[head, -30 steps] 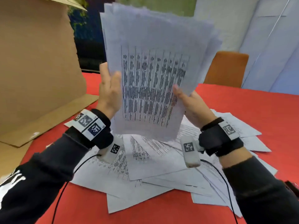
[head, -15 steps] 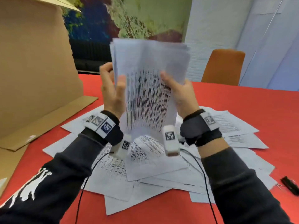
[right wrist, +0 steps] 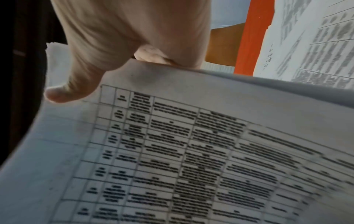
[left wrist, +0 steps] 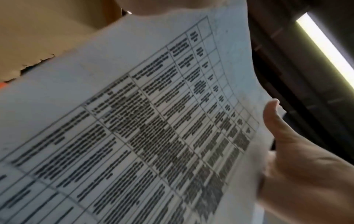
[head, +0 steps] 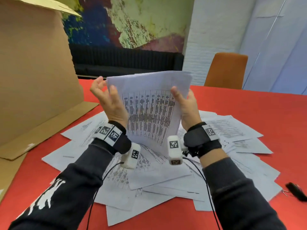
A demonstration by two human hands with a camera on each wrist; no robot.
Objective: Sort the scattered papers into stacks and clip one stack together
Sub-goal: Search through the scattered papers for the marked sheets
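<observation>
Right now, step in hand: I am squaring a gathered stack of papers, judging by how it is standing on end between both hands.
Table [head: 249, 113]: red surface, carrying a wide spread of loose sheets [head: 166, 176] that are overlapping at many angles.
Cardboard box [head: 33, 72]: standing at the far left, well apart from the work.
Stack [head: 149, 113]: printed tables facing me, bowing slightly, its lower edge touching the loose sheets.
Left hand [head: 111, 103]: thumb lying on the front near the stack's left edge; the other fingers are hidden or apart from it, so I cannot tell whether it is gripping.
Right hand [head: 186, 105]: clamping the right edge, thumb in front, fingers behind.
Binder clip [head: 295, 191]: small, black, blurred, lying at the table's right edge, unused.
Doing it well: I am judging that tapping on bare table, not on loose sheets, would be aligning the edges better; a loosened grip lets pages settle.
</observation>
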